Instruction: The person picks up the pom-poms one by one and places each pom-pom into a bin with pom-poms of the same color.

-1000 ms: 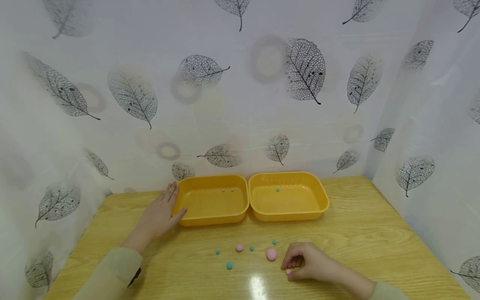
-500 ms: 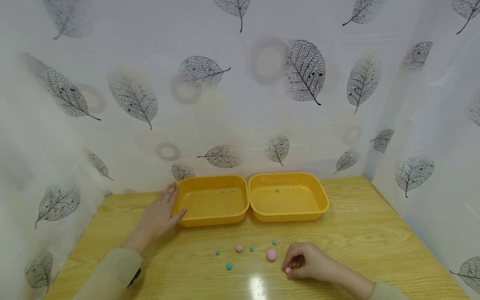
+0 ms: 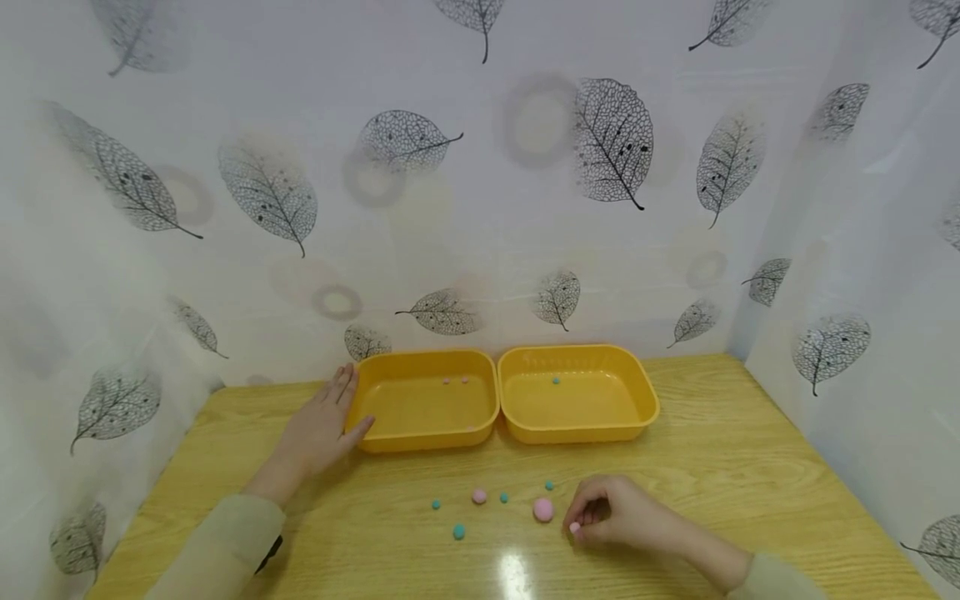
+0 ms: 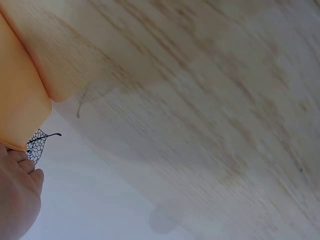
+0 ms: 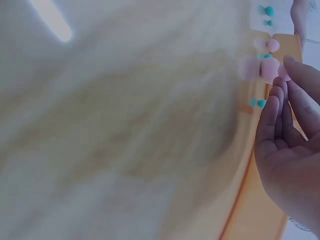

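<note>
My right hand (image 3: pixel 618 515) pinches a small pink ball (image 3: pixel 575 528) between thumb and fingertips, just above the table. In the right wrist view the same pink ball (image 5: pixel 284 72) shows at the fingertips. To its left lie a larger pink ball (image 3: pixel 543 510), a mid-sized pink ball (image 3: pixel 479 497) and several teal balls (image 3: pixel 459 532). My left hand (image 3: pixel 318 425) rests against the left yellow tray (image 3: pixel 427 442), fingers straight along its left end and thumb at the front rim. Small pink balls (image 3: pixel 464 380) lie inside this tray.
A right yellow tray (image 3: pixel 581 434) stands against the left one and holds a teal ball (image 3: pixel 556 381). Behind both hangs a white curtain (image 3: pixel 480 242) with leaf prints, which also borders the wooden table (image 3: pixel 720 450) on both sides.
My right hand has risen slightly from the table with the small pink ball in its pinch. My left hand and the trays have stayed in place.
</note>
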The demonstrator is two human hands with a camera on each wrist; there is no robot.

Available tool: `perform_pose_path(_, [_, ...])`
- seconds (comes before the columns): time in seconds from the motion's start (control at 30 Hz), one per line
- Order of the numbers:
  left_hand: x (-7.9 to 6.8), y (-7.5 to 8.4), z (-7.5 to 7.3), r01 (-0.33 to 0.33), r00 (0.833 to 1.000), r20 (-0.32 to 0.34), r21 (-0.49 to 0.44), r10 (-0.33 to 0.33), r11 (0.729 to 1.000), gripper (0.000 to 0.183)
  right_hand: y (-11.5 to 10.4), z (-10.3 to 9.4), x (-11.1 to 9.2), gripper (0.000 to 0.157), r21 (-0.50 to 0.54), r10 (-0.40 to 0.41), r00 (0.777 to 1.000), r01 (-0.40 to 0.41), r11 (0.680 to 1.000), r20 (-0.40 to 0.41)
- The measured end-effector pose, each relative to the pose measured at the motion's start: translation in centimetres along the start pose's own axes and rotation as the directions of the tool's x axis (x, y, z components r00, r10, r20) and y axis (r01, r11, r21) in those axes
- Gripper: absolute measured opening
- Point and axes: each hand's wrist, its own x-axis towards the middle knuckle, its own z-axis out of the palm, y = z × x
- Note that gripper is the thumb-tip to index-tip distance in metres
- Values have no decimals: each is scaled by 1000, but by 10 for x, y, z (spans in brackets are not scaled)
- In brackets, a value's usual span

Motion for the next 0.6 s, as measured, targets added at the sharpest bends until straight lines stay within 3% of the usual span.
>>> perform_pose_path(0.6, [0, -1, 2, -4, 1000, -12, -6, 4, 1000, 82, -36, -13, 48, 7, -55, -20, 999, 18, 998, -32])
